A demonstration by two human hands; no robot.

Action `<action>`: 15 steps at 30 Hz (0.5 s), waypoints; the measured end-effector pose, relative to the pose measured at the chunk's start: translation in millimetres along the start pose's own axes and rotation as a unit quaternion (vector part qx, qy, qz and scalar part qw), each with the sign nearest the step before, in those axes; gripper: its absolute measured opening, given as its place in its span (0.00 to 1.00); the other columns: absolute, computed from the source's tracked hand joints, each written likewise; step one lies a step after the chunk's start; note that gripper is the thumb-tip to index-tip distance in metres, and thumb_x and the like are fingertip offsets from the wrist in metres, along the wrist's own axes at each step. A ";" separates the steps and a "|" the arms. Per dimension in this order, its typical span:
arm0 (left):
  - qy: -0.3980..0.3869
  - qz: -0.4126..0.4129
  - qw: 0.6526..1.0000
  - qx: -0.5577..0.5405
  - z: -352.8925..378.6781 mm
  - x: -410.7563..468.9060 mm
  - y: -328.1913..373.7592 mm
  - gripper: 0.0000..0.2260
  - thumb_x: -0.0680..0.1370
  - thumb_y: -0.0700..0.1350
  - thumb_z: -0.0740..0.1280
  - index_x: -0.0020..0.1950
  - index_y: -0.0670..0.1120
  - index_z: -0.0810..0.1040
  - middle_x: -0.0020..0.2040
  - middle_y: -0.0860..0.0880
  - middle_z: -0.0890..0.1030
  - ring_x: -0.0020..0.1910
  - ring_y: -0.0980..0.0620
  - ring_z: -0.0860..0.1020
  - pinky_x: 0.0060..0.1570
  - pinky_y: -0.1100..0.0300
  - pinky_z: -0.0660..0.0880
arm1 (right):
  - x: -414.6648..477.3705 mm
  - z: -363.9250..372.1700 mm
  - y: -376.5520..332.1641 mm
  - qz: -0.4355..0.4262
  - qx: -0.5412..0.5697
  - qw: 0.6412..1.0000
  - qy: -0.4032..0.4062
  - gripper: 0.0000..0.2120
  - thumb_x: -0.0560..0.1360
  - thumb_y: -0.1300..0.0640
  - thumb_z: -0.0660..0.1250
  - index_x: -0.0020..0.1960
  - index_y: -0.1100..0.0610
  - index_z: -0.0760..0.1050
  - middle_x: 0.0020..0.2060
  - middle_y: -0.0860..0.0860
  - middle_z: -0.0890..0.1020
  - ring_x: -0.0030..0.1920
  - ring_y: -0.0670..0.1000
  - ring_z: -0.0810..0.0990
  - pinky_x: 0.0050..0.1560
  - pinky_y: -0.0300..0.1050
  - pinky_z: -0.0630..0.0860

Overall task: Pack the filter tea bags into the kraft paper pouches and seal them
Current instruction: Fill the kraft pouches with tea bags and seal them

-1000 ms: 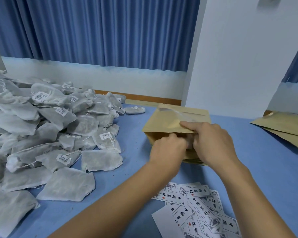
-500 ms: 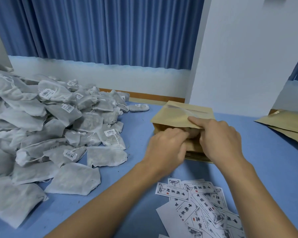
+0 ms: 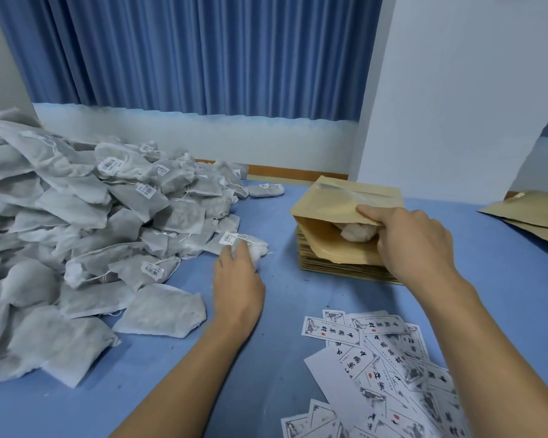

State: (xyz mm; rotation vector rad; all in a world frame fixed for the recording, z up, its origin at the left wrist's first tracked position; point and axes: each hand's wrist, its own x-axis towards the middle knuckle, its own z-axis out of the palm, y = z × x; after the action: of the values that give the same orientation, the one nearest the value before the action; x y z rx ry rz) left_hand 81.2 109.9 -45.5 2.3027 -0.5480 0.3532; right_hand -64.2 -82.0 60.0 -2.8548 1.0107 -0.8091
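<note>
A big heap of grey filter tea bags with white tags covers the left of the blue table. My left hand grips one tea bag at the heap's right edge. A kraft paper pouch lies on a stack of flat pouches at centre right, its mouth open toward me. My right hand holds the pouch's upper flap up, thumb on top. A white tea bag shows inside the pouch mouth.
Printed paper labels lie scattered at the front right. More kraft pouches lie at the far right edge. One stray tea bag sits near the back. A white wall and blue curtain stand behind the table.
My left hand has left the pouch mouth and moved left to the heap, where it now grips a tea bag. My right hand still holds the pouch flap up.
</note>
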 end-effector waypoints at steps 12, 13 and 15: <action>0.171 0.463 0.861 -0.123 3.0 -44.8 79.0 0.13 0.80 0.35 0.64 0.63 0.42 0.82 0.56 0.43 0.77 0.52 0.44 0.76 0.47 0.52 0.75 | 0.2 -3.8 -0.6 -0.002 0.006 1.000 -0.008 0.28 0.77 0.58 0.58 0.69 0.31 0.70 0.49 0.55 0.82 0.39 0.59 0.69 0.39 0.46 0.62; 0.117 0.449 0.882 -0.085 4.6 -45.8 86.6 0.17 0.78 0.32 0.64 0.65 0.41 0.80 0.57 0.42 0.78 0.53 0.43 0.76 0.47 0.53 0.75 | 0.3 -4.7 -0.3 -0.001 0.012 1.000 -0.011 0.28 0.77 0.58 0.58 0.69 0.31 0.70 0.49 0.55 0.82 0.39 0.58 0.68 0.39 0.46 0.62; 0.002 0.364 0.931 -0.017 9.2 -39.1 101.0 0.25 0.72 0.30 0.66 0.69 0.42 0.74 0.62 0.44 0.75 0.59 0.43 0.74 0.47 0.54 0.73 | 0.4 -6.6 -0.1 -0.001 0.027 0.999 -0.017 0.28 0.76 0.58 0.59 0.69 0.30 0.70 0.49 0.55 0.81 0.40 0.57 0.68 0.39 0.46 0.63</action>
State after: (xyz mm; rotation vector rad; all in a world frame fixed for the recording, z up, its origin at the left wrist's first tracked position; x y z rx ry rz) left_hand -0.7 49.5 -7.4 1.9845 -1.3928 0.6863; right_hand -67.0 -81.1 65.9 -2.8146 0.9679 -0.7713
